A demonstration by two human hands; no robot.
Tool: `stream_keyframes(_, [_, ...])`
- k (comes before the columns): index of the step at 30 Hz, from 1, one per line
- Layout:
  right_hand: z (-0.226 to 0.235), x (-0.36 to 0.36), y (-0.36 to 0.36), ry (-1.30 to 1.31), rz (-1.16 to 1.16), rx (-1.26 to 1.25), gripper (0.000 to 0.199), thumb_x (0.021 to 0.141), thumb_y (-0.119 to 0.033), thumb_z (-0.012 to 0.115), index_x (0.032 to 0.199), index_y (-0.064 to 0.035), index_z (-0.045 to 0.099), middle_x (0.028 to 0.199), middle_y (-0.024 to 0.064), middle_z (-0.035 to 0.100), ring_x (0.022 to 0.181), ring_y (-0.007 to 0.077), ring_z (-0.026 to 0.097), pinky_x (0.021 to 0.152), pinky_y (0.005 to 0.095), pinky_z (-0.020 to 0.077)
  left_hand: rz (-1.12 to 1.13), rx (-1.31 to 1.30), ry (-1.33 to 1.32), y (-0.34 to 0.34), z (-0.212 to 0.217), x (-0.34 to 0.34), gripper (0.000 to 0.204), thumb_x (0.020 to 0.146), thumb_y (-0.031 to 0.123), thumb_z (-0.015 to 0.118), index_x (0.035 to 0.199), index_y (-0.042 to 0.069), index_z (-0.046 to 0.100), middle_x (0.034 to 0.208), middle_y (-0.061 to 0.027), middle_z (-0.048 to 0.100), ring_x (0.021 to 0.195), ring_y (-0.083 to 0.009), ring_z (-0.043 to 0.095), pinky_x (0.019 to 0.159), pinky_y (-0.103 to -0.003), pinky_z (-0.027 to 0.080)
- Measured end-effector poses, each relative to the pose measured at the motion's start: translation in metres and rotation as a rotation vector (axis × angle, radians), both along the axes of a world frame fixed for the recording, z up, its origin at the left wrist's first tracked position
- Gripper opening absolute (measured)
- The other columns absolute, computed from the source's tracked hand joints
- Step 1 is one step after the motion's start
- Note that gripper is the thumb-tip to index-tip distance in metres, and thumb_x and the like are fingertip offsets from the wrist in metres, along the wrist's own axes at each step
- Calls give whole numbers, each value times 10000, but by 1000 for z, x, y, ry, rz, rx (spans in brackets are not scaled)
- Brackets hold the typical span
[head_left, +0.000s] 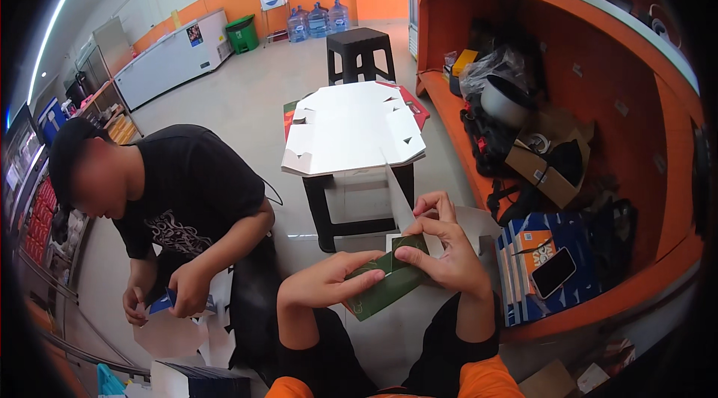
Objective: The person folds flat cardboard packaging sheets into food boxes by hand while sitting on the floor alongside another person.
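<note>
A flat cardboard box blank [385,286], dark green outside and white inside, is held above my knees by both hands. My left hand [329,282] grips its lower left part, fingers stretched along the green face. My right hand [441,245] pinches the upper right edge, where a white flap [399,200] stands up. A stack of white flat box blanks [351,129] lies on a black stool just beyond my hands.
A person in a black shirt [191,196] sits at my left, folding a blue blank [161,302]. Blue and orange box packs with a phone [552,272] lie on the orange shelf [598,301] at right. A second black stool [360,50] stands behind.
</note>
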State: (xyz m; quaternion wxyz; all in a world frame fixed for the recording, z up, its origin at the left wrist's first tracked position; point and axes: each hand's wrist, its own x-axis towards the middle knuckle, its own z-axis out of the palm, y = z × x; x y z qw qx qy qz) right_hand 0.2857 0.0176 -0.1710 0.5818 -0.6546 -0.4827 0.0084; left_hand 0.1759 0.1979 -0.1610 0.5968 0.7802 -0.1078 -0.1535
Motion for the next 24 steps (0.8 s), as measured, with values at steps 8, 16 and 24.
stream_keyframes(8, [2, -1, -3, 40, 109, -92, 196, 704, -209, 704, 736, -38, 613, 953, 54, 369, 955, 197, 365, 868, 325, 318, -91, -18, -86, 4, -11, 5, 369, 913, 299, 415, 1165, 30, 448, 704, -41, 548, 600, -71, 547, 499, -204, 470])
stream_keyframes(16, [1, -5, -1, -12, 167, -134, 193, 693, -194, 710, 730, -34, 608, 965, 57, 372, 958, 195, 361, 869, 319, 313, -167, -13, -156, 9, -15, 8, 350, 913, 295, 419, 1114, 16, 479, 722, -37, 551, 626, -67, 530, 521, -206, 447])
stream_keyframes(24, [1, -7, 1, -29, 184, -101, 213, 711, -211, 695, 768, -26, 606, 966, 68, 386, 955, 222, 350, 863, 328, 318, -118, -139, -112, 9, -18, 8, 333, 900, 259, 458, 1117, 7, 479, 823, -34, 567, 714, -42, 516, 600, -171, 427])
